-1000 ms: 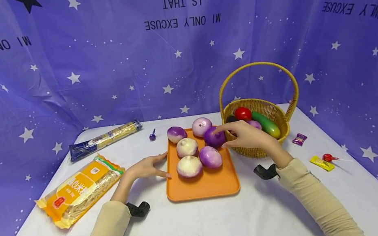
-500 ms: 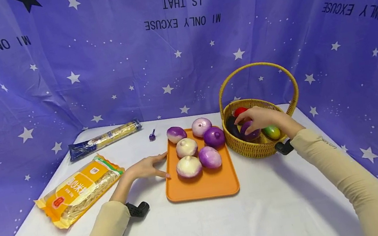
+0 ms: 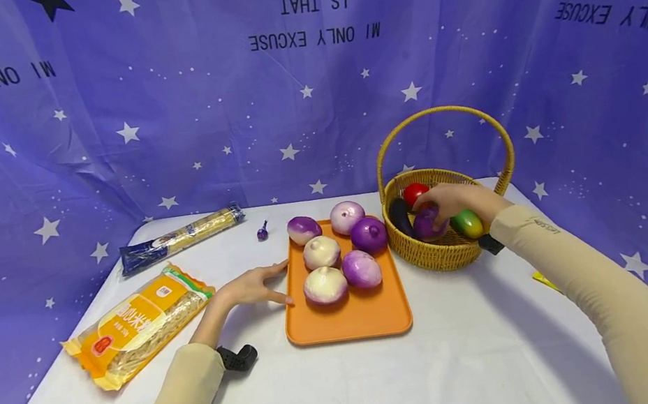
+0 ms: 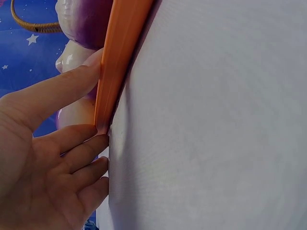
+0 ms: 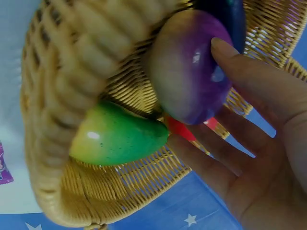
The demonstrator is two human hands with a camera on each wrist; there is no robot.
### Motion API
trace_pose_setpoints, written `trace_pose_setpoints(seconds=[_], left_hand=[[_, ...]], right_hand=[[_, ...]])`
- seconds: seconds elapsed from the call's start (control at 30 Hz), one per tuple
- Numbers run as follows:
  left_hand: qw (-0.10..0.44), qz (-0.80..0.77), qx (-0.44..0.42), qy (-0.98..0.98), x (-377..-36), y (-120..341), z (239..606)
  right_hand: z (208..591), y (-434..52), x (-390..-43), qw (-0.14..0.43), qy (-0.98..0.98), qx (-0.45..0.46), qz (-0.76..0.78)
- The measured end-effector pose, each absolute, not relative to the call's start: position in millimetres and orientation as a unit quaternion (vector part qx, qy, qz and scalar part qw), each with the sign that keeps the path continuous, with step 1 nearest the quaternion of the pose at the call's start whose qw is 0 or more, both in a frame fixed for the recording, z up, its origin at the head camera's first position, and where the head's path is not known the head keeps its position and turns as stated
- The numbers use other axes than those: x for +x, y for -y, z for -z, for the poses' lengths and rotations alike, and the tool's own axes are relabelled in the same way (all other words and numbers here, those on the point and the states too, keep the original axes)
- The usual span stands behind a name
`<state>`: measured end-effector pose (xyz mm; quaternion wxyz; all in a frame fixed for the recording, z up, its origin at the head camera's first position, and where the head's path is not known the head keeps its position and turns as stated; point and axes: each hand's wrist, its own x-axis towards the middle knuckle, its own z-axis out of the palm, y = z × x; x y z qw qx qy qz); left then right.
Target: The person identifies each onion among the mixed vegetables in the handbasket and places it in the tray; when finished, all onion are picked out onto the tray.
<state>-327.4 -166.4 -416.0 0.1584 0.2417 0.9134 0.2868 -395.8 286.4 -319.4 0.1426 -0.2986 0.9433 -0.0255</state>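
Observation:
An orange tray (image 3: pixel 349 318) holds several purple-and-white onions (image 3: pixel 361 268). My left hand (image 3: pixel 261 285) lies flat on the white table, fingers straight, touching the tray's left rim (image 4: pixel 120 52). My right hand (image 3: pixel 445 202) is inside the wicker basket (image 3: pixel 447 256) and grips a purple onion (image 3: pixel 427 222). In the right wrist view my thumb (image 5: pixel 244 72) presses that onion (image 5: pixel 187 67) and the fingers (image 5: pixel 206 158) reach under it. Beside it lie a green fruit (image 5: pixel 115 136), a red tomato (image 3: pixel 414 192) and a dark eggplant (image 3: pixel 399 215).
A yellow noodle packet (image 3: pixel 133 324) and a blue noodle pack (image 3: pixel 180 237) lie at the left. A small purple candy (image 3: pixel 262 231) sits behind the tray. A yellow wrapper (image 3: pixel 543 279) peeks out beside my right forearm. A starred purple cloth hangs behind the table.
My right hand left the dark purple onion on the tray, moved right into the basket, and now grips the purple onion there. My left hand has not moved.

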Motion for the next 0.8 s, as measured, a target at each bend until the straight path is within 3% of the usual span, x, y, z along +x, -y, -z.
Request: trace_pose_setpoints(seconds=[0.27, 0.53, 0.8], left_hand=[[0.155, -0.280, 0.248, -0.914, -328.6, 165.7, 414.5], [0.156, -0.282, 0.248, -0.914, -328.6, 165.6, 415.9], [0.158, -0.285, 0.243, -0.914, -327.9, 165.3, 416.7]], right_hand=[[320.1, -290.2, -392.6, 0.109, -0.942, -0.317, 0.030], [312.2, -299.1, -378.1, 0.018, -0.944, -0.324, 0.059], [300.8, -297.4, -337.8, -0.064, -0.936, -0.321, 0.130]])
